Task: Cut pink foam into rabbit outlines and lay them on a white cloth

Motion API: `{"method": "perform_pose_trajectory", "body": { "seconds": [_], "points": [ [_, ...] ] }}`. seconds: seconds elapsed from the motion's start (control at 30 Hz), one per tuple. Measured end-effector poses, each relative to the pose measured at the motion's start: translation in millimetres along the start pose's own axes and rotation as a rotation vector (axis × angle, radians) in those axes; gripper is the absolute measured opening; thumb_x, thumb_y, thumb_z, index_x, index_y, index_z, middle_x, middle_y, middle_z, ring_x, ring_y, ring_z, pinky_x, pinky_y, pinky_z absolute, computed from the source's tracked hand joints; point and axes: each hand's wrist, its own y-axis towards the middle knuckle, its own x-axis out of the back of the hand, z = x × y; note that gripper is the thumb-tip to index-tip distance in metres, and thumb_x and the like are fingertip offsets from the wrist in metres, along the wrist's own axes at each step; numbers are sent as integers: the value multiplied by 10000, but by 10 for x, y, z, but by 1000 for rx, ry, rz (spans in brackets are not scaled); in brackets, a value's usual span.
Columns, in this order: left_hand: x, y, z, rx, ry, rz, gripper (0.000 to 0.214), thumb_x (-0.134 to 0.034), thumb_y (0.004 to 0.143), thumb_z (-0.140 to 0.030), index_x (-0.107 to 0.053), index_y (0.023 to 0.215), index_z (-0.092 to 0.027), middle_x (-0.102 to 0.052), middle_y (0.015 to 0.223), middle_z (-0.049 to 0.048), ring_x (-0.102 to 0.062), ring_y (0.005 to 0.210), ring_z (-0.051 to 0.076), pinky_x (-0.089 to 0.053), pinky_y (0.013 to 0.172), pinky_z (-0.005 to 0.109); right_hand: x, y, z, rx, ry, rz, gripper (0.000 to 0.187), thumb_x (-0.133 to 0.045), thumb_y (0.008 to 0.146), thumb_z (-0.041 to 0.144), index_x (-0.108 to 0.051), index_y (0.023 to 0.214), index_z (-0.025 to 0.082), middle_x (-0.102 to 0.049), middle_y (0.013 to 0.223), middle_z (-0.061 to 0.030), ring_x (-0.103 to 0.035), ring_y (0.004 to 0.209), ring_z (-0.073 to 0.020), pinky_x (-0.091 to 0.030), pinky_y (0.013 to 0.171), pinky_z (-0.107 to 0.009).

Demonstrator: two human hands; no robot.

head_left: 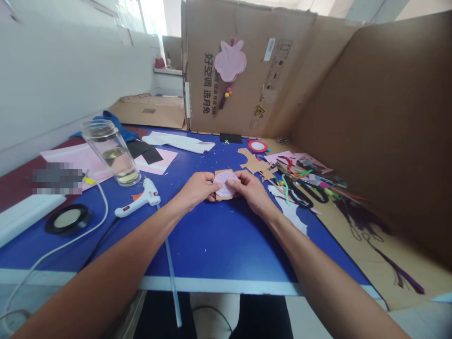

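Pale wall (49, 75) left; bright window (154, 19) behind; blue table (219, 249).

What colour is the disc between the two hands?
The disc is pale lilac with purple lines, best seen in the head view.

You bring 2 hands: 1 left hand (202, 189), 1 right hand (249, 187). Before you: 1 pale disc (222, 181), 1 glue gun (139, 201), 1 glue stick (171, 263), 1 jar (119, 160), 1 tape roll (51, 225), 1 power strip (31, 214), 1 big scissors (294, 183), 1 red ring (250, 147), 1 pink cutout (230, 62), 1 warning triangle (259, 111). Brown scraps (252, 161) overlap too much for you to count.
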Motion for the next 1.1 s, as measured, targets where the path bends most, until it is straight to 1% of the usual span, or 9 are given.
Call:
{"method": "perform_pose_trajectory", "body": {
  "seconds": [0.07, 0.13, 0.27, 0.4, 0.53, 0.7, 0.9, 1.0, 1.1],
  "points": [
    [-2, 3, 2, -7, -15, -14, 98, -711, 886, -136, -688, 792, -147, -746, 660, 49, -657, 533, 115, -519, 528, 196, 5, 1, -3, -5, -19, 25, 429, -896, 741, 570, -710, 902, 218, -679, 782, 4, -544, 662, -158, -452, 603, -287],
    [-5, 5, 3, -9, -33, -3, 24, -733, 867, -138, -728, 844, -135, -751, 684, 45, -645, 532, 107, -507, 519, 192, 11, 4, -11, -8, -42, 38, 410, -902, 736, 546, -706, 884, 218, -664, 757, 13, -533, 650, -153, -447, 609, -286],
    [-8, 11, 13, -17, -69, 15, 226, -771, 850, -181, -791, 1062, -107, -782, 778, 69, -676, 590, 128, -510, 523, 203, 17, 11, -32, -21, -57, 70, 406, -917, 709, 507, -701, 885, 212, -661, 757, 21, -533, 654, -147, -427, 624, -280],
    [-3, 30, 41, -16, -85, -12, 150, -775, 828, -186, -780, 951, -100, -754, 720, 63, -665, 572, 133, -514, 518, 215, 13, 21, -43, -14, -51, 82, 390, -909, 712, 488, -672, 851, 210, -639, 743, 29, -521, 651, -140, -403, 627, -273],
    [-1, 39, 54, -25, -99, 1, 92, -777, 819, -196, -739, 863, -126, -738, 695, 52, -650, 557, 123, -495, 511, 203, 16, 27, -42, -11, -50, 86, 380, -892, 724, 489, -657, 851, 219, -637, 751, 29, -520, 659, -145, -407, 634, -279],
    [2, 29, 48, -41, -111, -6, 201, -800, 802, -231, -636, 711, -160, -678, 613, 19, -597, 515, 101, -480, 514, 195, 15, 13, -22, -31, -66, 104, 391, -898, 720, 496, -652, 854, 223, -647, 755, 26, -532, 667, -153, -418, 646, -285],
    [0, 39, 78, -85, -67, -24, 210, -823, 753, -256, -640, 703, -165, -661, 603, 13, -593, 521, 111, -470, 506, 200, -3, -5, -14, -39, -42, 98, 392, -897, 732, 505, -695, 907, 218, -696, 821, 12, -575, 709, -161, -449, 690, -290],
    [3, 44, 97, -105, -56, -12, 222, -819, 749, -277, -631, 697, -170, -647, 591, 5, -586, 516, 108, -460, 502, 196, 0, 1, -20, -32, -49, 107, 394, -904, 726, 494, -695, 904, 212, -693, 809, 13, -573, 703, -159, -443, 682, -288],
    [12, 50, 108, -120, -64, 5, 235, -812, 765, -331, -649, 724, -167, -675, 636, 19, -606, 544, 114, -486, 522, 206, 2, 6, -21, -16, -56, 100, 378, -901, 733, 479, -691, 898, 212, -687, 807, 15, -571, 701, -157, -443, 686, -289]
  ]
}}
